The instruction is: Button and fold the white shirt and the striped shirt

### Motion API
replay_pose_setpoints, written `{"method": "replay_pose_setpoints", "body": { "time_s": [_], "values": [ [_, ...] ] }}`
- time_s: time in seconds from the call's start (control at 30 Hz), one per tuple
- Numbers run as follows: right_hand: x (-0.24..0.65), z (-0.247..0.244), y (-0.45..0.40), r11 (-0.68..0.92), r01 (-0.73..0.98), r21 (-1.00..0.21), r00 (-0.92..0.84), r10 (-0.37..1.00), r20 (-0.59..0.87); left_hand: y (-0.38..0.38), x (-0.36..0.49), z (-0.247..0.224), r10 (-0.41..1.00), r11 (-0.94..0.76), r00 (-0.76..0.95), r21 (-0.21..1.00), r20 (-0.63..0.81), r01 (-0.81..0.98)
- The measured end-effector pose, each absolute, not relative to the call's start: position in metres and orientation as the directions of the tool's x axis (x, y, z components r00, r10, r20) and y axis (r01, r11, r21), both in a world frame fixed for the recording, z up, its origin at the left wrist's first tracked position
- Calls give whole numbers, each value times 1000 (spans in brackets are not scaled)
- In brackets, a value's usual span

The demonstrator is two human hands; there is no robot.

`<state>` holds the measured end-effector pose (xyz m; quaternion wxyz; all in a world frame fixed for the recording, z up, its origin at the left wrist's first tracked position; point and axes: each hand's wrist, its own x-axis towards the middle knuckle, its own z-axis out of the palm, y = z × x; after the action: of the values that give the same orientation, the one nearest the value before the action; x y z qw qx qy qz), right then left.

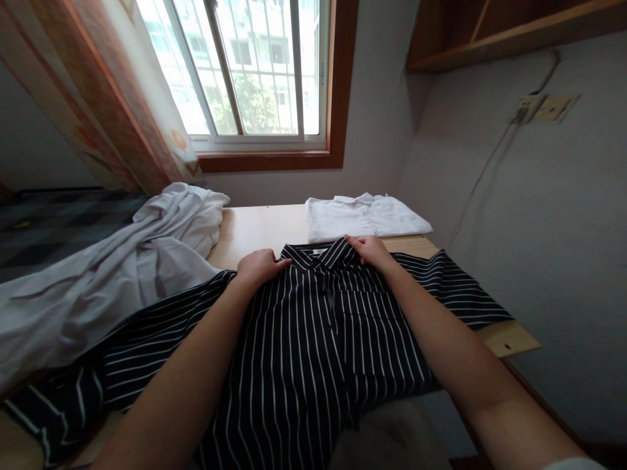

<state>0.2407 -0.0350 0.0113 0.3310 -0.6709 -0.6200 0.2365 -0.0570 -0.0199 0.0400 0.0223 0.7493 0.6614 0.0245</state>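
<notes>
A black shirt with white stripes (294,339) lies front up across the table, its collar toward the window and its sleeves spread to both sides. Its lower part hangs over the near edge. My left hand (259,266) pinches the cloth at the shoulder, just left of the collar. On the other side, my right hand (369,251) grips the fabric by the right collar point and shoulder, thumb and fingers closed. A small pale label shows inside the neck.
Behind the striped shirt lies a folded white shirt (365,217). Crumpled white clothes (161,261) are heaped on the left. The wooden table (264,222) stands below a window, with a wall, a socket (529,108) and its cable on the right. A shelf (490,49) hangs above.
</notes>
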Motion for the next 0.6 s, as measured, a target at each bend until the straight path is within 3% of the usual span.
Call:
{"method": "replay_pose_setpoints", "body": {
  "time_s": [0.13, 0.47, 0.6],
  "values": [
    [240, 13, -40, -7, 680, -734, 64, 997, 49, -22, -53, 41, 991, -137, 137, 18, 6, 990],
    [226, 24, -45, 92, 679, -728, 121, 964, 235, -31, -42, 51, 989, -148, 147, 20, 34, 989],
    [223, 31, -51, 127, 702, -700, 163, 929, 333, -36, -38, 55, 953, -187, 163, 73, 257, 980]
  ]
}}
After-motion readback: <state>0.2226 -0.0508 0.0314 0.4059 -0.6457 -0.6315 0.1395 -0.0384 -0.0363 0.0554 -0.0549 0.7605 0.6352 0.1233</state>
